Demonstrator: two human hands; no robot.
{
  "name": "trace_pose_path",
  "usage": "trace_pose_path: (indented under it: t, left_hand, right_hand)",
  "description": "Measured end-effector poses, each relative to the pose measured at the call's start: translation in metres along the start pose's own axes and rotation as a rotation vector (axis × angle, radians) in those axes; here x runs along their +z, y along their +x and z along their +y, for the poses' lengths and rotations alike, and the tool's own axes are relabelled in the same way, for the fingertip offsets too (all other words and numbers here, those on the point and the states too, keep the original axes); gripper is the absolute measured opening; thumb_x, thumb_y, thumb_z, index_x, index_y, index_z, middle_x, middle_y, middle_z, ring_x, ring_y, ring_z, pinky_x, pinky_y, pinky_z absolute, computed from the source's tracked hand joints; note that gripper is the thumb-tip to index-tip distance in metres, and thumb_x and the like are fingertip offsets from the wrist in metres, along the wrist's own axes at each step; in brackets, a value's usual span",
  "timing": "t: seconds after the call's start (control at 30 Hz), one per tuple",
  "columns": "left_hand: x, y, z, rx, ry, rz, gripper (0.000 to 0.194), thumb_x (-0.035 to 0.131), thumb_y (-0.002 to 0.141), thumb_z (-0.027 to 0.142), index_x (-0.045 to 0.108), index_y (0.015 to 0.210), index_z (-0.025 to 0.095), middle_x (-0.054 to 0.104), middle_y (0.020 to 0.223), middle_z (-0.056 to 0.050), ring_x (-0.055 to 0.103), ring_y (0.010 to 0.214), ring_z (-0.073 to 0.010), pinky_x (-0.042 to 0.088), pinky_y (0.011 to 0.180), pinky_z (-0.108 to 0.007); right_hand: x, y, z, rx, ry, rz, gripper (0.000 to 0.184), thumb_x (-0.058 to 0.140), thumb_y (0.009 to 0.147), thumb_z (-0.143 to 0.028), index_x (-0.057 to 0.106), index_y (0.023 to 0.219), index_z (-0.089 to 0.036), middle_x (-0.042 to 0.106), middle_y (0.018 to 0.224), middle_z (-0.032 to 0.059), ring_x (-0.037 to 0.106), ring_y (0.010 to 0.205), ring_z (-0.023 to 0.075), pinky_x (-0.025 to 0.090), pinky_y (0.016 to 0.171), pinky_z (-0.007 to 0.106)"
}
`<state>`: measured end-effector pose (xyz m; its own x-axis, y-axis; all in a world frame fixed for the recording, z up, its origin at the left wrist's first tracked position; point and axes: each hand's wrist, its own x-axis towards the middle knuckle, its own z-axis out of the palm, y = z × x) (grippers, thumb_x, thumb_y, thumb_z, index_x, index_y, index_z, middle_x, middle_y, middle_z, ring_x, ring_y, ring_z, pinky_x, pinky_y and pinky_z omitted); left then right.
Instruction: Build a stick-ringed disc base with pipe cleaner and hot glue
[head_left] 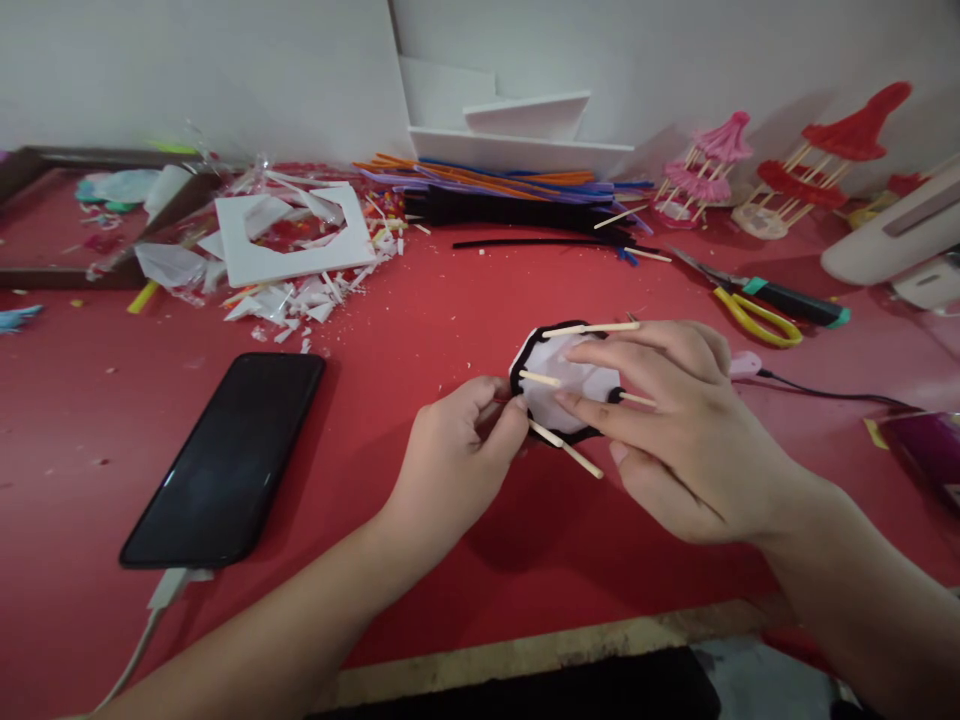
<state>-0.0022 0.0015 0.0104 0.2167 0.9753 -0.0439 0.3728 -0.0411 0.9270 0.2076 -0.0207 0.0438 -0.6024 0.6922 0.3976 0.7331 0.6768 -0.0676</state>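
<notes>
Around the work on the red tabletop [390, 340] stand one phone [225, 460] at left, one cut-out board [232, 240] behind it, and, at right, one pair of scissors [729, 303], one cutter [795, 300] and two tiered models, pink [694, 185] and red [844, 140]. Between the hands is one black-rimmed white disc [541, 402] with at least four sticks. The left hand [457, 440] pinches its edge, grip narrow; the right hand [690, 440] partly covers it, its grip unclear.
</notes>
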Motion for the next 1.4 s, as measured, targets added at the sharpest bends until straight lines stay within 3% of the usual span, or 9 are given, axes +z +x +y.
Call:
trace_pose_path:
  t: [0.1, 0.23, 0.43, 0.63, 0.8, 0.97, 1.17, 1.33, 1.4]
  left_hand:
    - [-0.0003, -0.0004, -0.0015, -0.024, -0.016, -0.016, 0.019, 0.053, 0.087, 0.03, 0.065, 0.08, 0.018, 0.066, 0.066, 0.001, 0.058, 0.058, -0.0127, 0.044, 0.053, -0.023]
    - [-0.0015, -0.0014, 0.0001, 0.0, 0.023, -0.014, 0.018, 0.054, 0.087, 0.03, 0.066, 0.082, 0.018, 0.066, 0.067, 0.001, 0.057, 0.058, -0.0122, 0.043, 0.054, -0.023]
    - [0.0015, -0.0023, -0.0004, -0.008, -0.003, -0.014, 0.018, 0.053, 0.087, 0.029, 0.066, 0.08, 0.018, 0.068, 0.07, 0.0, 0.06, 0.062, -0.0126, 0.044, 0.056, -0.023]
    - [0.004, -0.0026, -0.0028, -0.021, 0.027, -0.034, 0.02, 0.051, 0.088, 0.031, 0.064, 0.082, 0.018, 0.067, 0.073, 0.0, 0.057, 0.062, -0.0122, 0.042, 0.057, -0.023]
    - [0.0039, -0.0022, -0.0014, -0.033, 0.052, -0.034, 0.02, 0.05, 0.088, 0.032, 0.059, 0.075, 0.019, 0.059, 0.064, 0.003, 0.05, 0.057, -0.0108, 0.036, 0.053, -0.023]
    - [0.0034, -0.0025, -0.0031, -0.059, 0.028, -0.045, 0.02, 0.049, 0.089, 0.033, 0.057, 0.076, 0.019, 0.06, 0.068, 0.002, 0.052, 0.061, -0.0115, 0.038, 0.057, -0.024]
    - [0.0038, -0.001, -0.0066, -0.074, 0.064, -0.058, 0.021, 0.049, 0.09, 0.034, 0.058, 0.077, 0.019, 0.06, 0.066, 0.003, 0.051, 0.058, -0.0115, 0.037, 0.055, -0.025]
    - [0.0048, 0.001, -0.0071, -0.075, 0.052, -0.063, 0.021, 0.049, 0.09, 0.033, 0.061, 0.081, 0.019, 0.066, 0.074, 0.001, 0.059, 0.064, -0.0134, 0.042, 0.059, -0.026]
    - [0.0045, 0.0005, -0.007, -0.077, 0.066, -0.059, 0.02, 0.049, 0.09, 0.033, 0.062, 0.083, 0.019, 0.066, 0.074, 0.001, 0.06, 0.066, -0.0139, 0.043, 0.06, -0.027]
  right_hand:
    - [0.0002, -0.0007, -0.0001, 0.016, -0.056, 0.061, 0.042, 0.053, 0.078, -0.019, 0.071, 0.116, -0.017, 0.062, 0.13, 0.012, 0.052, 0.116, 0.035, 0.04, 0.094, 0.055]
    - [0.0006, 0.0005, -0.002, 0.06, -0.094, -0.026, 0.049, 0.054, 0.08, -0.023, 0.065, 0.128, -0.018, 0.057, 0.136, 0.0133, 0.05, 0.116, 0.0363, 0.041, 0.095, 0.057]
    - [-0.0003, -0.0021, 0.0028, 0.005, -0.003, -0.087, 0.039, 0.058, 0.081, -0.022, 0.071, 0.118, -0.024, 0.051, 0.14, 0.0116, 0.046, 0.121, 0.0382, 0.039, 0.097, 0.061]
    - [0.0001, -0.0004, 0.0007, 0.084, -0.068, -0.088, 0.046, 0.054, 0.084, -0.025, 0.065, 0.127, -0.016, 0.05, 0.142, 0.0144, 0.042, 0.121, 0.0382, 0.036, 0.102, 0.061]
    - [-0.0023, 0.0006, 0.0003, 0.04, 0.091, -0.14, 0.041, 0.052, 0.083, -0.019, 0.071, 0.118, -0.027, 0.048, 0.143, 0.0074, 0.043, 0.122, 0.0358, 0.034, 0.103, 0.062]
    - [0.0022, 0.0001, 0.0012, 0.074, -0.004, -0.092, 0.049, 0.052, 0.083, -0.02, 0.063, 0.13, -0.013, 0.051, 0.138, 0.0157, 0.043, 0.12, 0.0367, 0.035, 0.104, 0.062]
    - [0.0049, 0.0003, 0.0013, 0.063, 0.041, -0.163, 0.039, 0.053, 0.083, -0.018, 0.072, 0.117, -0.025, 0.052, 0.14, 0.009, 0.042, 0.122, 0.0363, 0.032, 0.105, 0.063]
    - [0.0067, 0.0006, 0.0017, 0.088, -0.041, -0.104, 0.048, 0.049, 0.083, -0.016, 0.065, 0.128, -0.013, 0.054, 0.137, 0.0147, 0.043, 0.119, 0.0368, 0.035, 0.103, 0.063]
    - [0.007, 0.0005, 0.0018, 0.089, -0.02, -0.125, 0.047, 0.05, 0.083, -0.017, 0.066, 0.127, -0.015, 0.054, 0.136, 0.0135, 0.043, 0.12, 0.0366, 0.034, 0.104, 0.063]
